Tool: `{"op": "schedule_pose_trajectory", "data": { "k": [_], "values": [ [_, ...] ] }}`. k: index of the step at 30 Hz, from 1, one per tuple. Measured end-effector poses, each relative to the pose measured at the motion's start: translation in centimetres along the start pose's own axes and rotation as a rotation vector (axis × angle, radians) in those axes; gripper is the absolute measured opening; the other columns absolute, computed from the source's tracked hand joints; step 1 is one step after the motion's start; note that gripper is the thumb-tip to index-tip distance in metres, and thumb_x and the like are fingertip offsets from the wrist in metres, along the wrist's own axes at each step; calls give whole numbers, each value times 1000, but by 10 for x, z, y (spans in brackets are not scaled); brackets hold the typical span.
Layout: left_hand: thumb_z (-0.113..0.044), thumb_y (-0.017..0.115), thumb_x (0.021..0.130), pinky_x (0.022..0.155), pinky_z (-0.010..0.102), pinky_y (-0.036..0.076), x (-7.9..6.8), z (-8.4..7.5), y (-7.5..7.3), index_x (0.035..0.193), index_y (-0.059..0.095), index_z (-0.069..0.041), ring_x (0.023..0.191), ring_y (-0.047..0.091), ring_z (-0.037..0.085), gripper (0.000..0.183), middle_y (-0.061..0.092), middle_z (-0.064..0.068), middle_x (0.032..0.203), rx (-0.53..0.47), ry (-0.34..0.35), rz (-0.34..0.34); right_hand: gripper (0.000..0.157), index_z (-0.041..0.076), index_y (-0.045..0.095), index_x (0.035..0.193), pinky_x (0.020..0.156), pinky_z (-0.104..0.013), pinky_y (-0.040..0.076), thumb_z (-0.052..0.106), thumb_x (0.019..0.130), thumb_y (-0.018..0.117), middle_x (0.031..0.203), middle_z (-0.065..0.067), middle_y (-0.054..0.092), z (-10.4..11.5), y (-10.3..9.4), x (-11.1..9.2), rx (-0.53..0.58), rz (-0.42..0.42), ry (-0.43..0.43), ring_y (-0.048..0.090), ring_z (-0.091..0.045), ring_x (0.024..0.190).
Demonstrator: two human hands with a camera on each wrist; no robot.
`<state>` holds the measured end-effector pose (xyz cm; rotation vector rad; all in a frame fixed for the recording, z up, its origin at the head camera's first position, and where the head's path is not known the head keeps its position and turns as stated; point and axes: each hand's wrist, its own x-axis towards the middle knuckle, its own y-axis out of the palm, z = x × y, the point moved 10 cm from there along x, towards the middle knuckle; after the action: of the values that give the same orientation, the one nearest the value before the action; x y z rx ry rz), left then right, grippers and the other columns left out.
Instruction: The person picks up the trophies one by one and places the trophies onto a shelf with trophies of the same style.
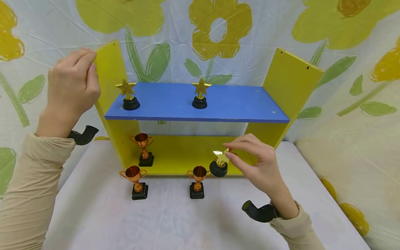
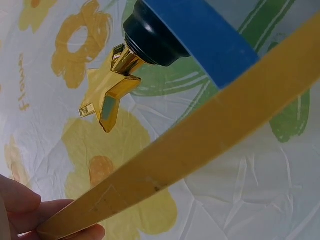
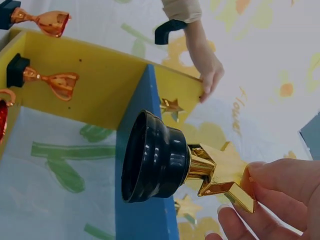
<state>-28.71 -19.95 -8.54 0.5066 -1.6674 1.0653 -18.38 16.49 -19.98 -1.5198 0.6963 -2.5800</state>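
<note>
While the gold star trophy [image 1: 222,159] was held up in front of the lower yellow shelf [image 1: 178,151], below the level of the blue shelf [image 1: 231,104], it tilted, its black base [image 1: 218,169] toward 7 o'clock in the head view. The right hand [image 1: 254,156] had it pinched by one star point, thumb on one face, fingers behind. Contact between base and shelf edge: couldn't tell.

Handling, judged by looks: light, stiff, probably plated plastic; smooth, so likely slippery. The neck [image 3: 200,167] seemed the weak spot, with the star points next for chips. A one-point pinch likely let it pivot; a better hold was flat across both star faces, or round the base, clear of the neck.

Outward from the trophy, head-view clock: nearest bronze cup [image 1: 197,177] at 8, upright on the white cloth [image 1: 175,225], handle overlapping the base in view, touch unclear. Second cup [image 1: 135,177] near 9, also on cloth; third cup [image 1: 143,142] between 9 and 10, on the lower shelf. Middle star trophy [image 1: 200,92] at 11 and left star trophy [image 1: 127,93] at 10, both upright on blue.

Farthest at 10, the left hand [image 1: 73,81] was clamped on the top end of the left yellow panel [image 1: 109,66], fingers on both sides. Right yellow panel [image 1: 290,76] stood around 1 to 2, untouched.
</note>
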Motion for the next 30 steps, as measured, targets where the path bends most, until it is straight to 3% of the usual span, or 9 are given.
{"op": "schedule_pose_trajectory", "data": {
  "k": [12,21,30],
  "values": [
    [-14,41,98,93,65,47,1,-1,-1,118,68,7,114,62,43,39,67,23,119,10,6,12,22,-2,76,100,79,-21,47,-5,78,76,91,-10,71,0,-8,13,-1,-11,-49,60,-17,86],
    [-14,42,97,93,65,47,0,0,-2,117,68,7,113,62,43,39,67,23,118,9,6,1,29,-1,76,99,79,-22,49,-14,73,74,92,-8,72,1,-12,25,-36,-5,-15,61,-17,88],
    [-13,42,97,92,65,47,-1,-1,0,115,69,7,110,63,44,38,68,23,116,4,5,-10,27,0,77,99,80,-26,47,-12,75,75,92,-7,73,3,-19,31,-66,-18,-19,62,-16,89]
  ]
}}
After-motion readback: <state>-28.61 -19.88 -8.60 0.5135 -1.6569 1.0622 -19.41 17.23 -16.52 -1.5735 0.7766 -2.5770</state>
